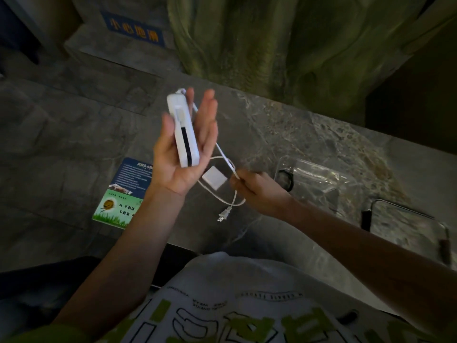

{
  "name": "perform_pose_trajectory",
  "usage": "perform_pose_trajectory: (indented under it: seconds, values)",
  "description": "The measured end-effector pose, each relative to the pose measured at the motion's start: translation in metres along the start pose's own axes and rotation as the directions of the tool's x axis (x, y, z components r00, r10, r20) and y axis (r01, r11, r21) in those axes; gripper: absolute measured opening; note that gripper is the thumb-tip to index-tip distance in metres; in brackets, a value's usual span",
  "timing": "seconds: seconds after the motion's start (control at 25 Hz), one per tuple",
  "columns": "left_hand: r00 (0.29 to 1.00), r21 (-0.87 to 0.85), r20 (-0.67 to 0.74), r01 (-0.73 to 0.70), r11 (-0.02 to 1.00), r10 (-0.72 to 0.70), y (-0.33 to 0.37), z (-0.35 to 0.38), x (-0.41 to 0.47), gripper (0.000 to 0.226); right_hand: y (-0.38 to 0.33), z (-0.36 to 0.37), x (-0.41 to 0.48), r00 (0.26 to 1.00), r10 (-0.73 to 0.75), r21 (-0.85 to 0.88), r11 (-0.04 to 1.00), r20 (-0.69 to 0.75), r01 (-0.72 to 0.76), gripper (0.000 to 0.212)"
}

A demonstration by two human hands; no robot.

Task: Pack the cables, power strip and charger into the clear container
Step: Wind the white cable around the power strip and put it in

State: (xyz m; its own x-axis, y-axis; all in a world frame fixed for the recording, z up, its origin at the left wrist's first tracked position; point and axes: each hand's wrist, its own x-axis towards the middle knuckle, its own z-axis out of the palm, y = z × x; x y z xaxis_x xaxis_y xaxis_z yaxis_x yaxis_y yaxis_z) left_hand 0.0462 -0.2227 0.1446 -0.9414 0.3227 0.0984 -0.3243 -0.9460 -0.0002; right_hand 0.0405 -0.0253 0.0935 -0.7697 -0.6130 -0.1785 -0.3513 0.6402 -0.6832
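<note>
My left hand (173, 167) is raised palm up above the stone counter, and the white power strip (182, 131) lies upright along its palm and fingers. The strip's white cord (226, 158) runs down to my right hand (257, 189), which pinches it. A loop of cord and the pronged plug (223, 215) hang below that hand. A small white square charger (214, 179) lies on the counter between my hands. The clear container (314, 179) sits right of my right hand, with a dark cable coil (286, 180) at its left side.
A clear lid (405, 226) with dark clips lies at the right on the grey stone counter (284, 125). A blue and green printed card (123, 191) lies at the counter's left end. A green rock-like wall rises behind the counter.
</note>
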Motion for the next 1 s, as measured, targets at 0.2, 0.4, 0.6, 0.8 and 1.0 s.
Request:
perform_pose_trajectory:
  seconds: [0.2, 0.4, 0.6, 0.8, 1.0]
  values:
    - [0.893, 0.187, -0.327, -0.258, 0.948, 0.308, -0.011, -0.009, 0.014, 0.035, 0.013, -0.014, -0.031, 0.995, -0.093, -0.002, 0.996, -0.031, 0.093, 0.017]
    - [0.675, 0.458, -0.554, -0.241, 0.856, 0.486, -0.019, -0.014, 0.018, 0.035, 0.024, -0.031, -0.05, 0.993, -0.077, 0.059, 0.995, -0.085, 0.082, 0.015]
    - [0.737, 0.771, -0.441, 0.018, 0.637, 0.512, -0.03, -0.008, 0.01, 0.057, 0.028, -0.05, -0.056, 0.978, -0.012, 0.313, 0.947, -0.21, 0.078, 0.007]
    - [0.819, 0.956, -0.232, 0.093, 0.277, 0.524, -0.034, 0.006, 0.007, 0.075, 0.036, -0.066, -0.049, 0.994, -0.032, 0.339, 0.938, -0.109, 0.067, 0.009]
    - [0.861, 0.989, -0.087, 0.137, -0.064, 0.501, -0.036, 0.018, 0.003, 0.074, 0.053, -0.066, -0.045, 1.0, 0.014, 0.225, 0.974, 0.004, -0.014, 0.03]
